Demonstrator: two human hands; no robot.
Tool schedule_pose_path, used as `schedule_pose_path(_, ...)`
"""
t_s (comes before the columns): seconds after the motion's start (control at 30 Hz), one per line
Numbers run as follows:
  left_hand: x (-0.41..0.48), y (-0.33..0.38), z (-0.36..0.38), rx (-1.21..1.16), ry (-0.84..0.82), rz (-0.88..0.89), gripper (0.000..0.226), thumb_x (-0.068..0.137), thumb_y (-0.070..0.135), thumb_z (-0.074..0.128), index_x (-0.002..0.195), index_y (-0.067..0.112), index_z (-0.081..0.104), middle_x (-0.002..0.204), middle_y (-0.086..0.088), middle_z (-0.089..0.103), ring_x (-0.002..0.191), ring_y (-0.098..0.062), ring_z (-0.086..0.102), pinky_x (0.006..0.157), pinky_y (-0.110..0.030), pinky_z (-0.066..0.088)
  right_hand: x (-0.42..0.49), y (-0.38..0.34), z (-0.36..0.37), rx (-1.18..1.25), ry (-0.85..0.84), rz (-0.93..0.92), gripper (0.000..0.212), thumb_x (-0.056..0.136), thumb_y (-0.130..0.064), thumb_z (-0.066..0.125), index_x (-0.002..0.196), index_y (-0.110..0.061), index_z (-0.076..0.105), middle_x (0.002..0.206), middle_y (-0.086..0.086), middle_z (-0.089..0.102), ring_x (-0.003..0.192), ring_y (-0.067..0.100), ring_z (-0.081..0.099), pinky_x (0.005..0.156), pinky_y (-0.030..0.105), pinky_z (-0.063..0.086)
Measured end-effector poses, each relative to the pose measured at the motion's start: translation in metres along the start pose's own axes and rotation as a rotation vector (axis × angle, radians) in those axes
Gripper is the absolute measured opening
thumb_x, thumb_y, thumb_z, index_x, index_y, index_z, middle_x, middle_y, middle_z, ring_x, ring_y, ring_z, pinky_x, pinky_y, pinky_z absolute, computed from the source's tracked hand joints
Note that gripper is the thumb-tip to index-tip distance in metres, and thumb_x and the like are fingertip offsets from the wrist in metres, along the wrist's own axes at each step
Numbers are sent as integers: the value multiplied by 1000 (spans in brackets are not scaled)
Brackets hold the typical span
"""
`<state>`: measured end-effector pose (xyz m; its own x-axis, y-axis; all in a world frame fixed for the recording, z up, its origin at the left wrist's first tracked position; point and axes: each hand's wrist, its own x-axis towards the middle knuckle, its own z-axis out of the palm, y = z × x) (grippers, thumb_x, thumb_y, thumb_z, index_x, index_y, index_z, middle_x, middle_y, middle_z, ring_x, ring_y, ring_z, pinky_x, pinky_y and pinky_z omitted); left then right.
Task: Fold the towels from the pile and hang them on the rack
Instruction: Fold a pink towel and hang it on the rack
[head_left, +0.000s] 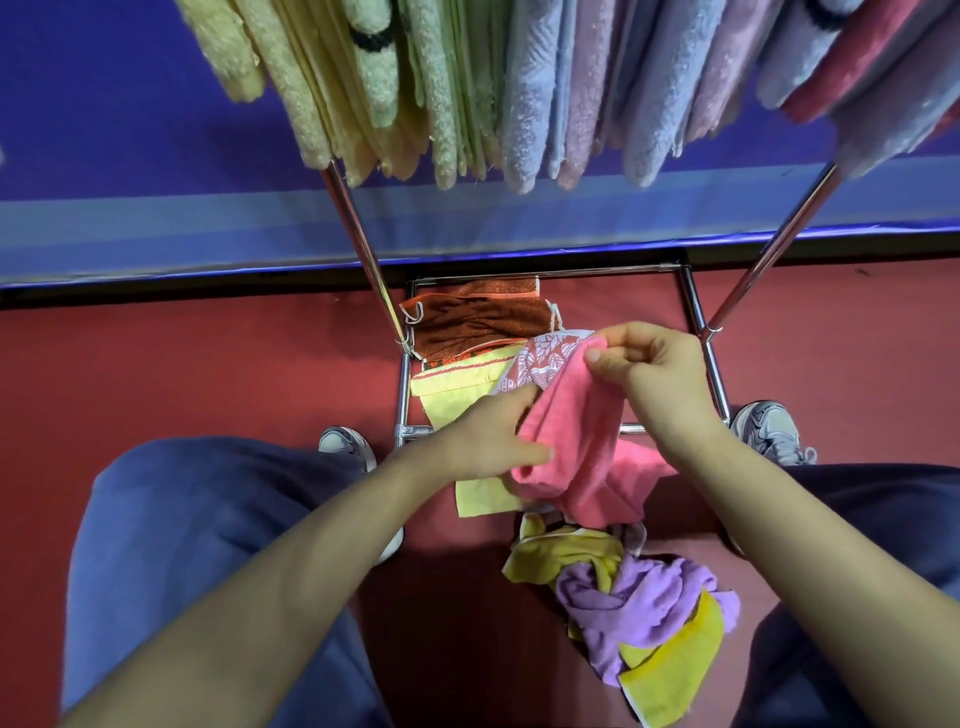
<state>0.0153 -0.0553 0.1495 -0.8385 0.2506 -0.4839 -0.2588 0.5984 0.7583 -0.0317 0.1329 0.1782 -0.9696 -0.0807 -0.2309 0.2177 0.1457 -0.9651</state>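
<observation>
Both hands pinch a soft, fluffy pink towel (582, 447): right hand (649, 374) at its top corner, left hand (488, 436) curled on its edge

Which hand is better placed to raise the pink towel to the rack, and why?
Right, probably. The right hand pinches the pink towel at its upper corner, nearest the rack. The left hand grips it lower down, at its side edge, so it would have further to travel.
</observation>
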Motion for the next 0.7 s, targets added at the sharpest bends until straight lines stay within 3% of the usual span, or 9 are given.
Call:
schedule_pose_path(0.1, -2, -7, 4, 407, 63, 48, 22, 82, 27, 65, 88, 16, 46, 85, -3, 57, 82, -31, 57, 72, -46, 50, 2, -3, -2, 27, 47, 9, 8, 69, -21, 74, 77, -20, 75, 68, 7, 68, 64, 17, 60, 67, 35, 52)
schedule_pose_path(0.2, -6, -3, 4, 393, 133, 128, 26, 85, 16, 58, 100, 15, 37, 73, -3, 49, 66, -26, 49, 60, -42, 44, 4, -5, -5, 2, 104, -9, 9, 70, -22, 71, 78, -21, 76, 68, 7, 69, 64, 16, 59, 67, 35, 51)
schedule_pose_path(0.27, -7, 0, 2, 362, 158, 157, 38, 86, 6, 50, 119, 14, 35, 64, -4, 44, 55, -23, 43, 53, -38, 36, 8, -6, -9, -7, 156, -15, 8, 71, -22, 71, 77, -22, 76, 67, 4, 70, 64, 14, 59, 69, 35, 51)
schedule_pose_path(0.33, -9, 3, 0, 375, 161, 185, 48, 87, 1, 44, 132, 13, 32, 62, -4, 43, 54, -24, 41, 53, -39, 33, 11, -8, -15, -32, 185, -21, 6, 73, -19, 72, 76, -22, 76, 69, 4, 72, 65, 13, 61, 70, 34, 52)
schedule_pose_path(0.5, -10, 5, 2, 497, 126, 214, 46, 91, -1, 38, 133, 16, 29, 67, -5, 45, 61, -30, 47, 58, -48, 43, 20, 1, -23, -85, 172, 44, 5, 78, -13, 76, 76, -17, 73, 65, -1, 70, 63, 11, 59, 65, 29, 50)
schedule_pose_path(0.57, -10, 5, 0, 549, 109, 178, 39, 92, 0, 37, 128, 14, 32, 68, -5, 44, 64, -33, 50, 62, -51, 47, 23, 10, -24, -41, 141, 109, 9, 79, -11, 74, 72, -16, 71, 59, -8, 64, 59, 10, 54, 61, 26, 44)
schedule_pose_path(0.7, -24, 12, 0, 641, 98, 150, 10, 96, 12, 38, 93, 19, 33, 67, -4, 37, 77, -43, 56, 67, -47, 46, 14, 26, -26, -14, 73, 164, 10, 82, -10, 71, 74, -14, 69, 60, -5, 61, 58, 11, 51, 59, 25, 39)
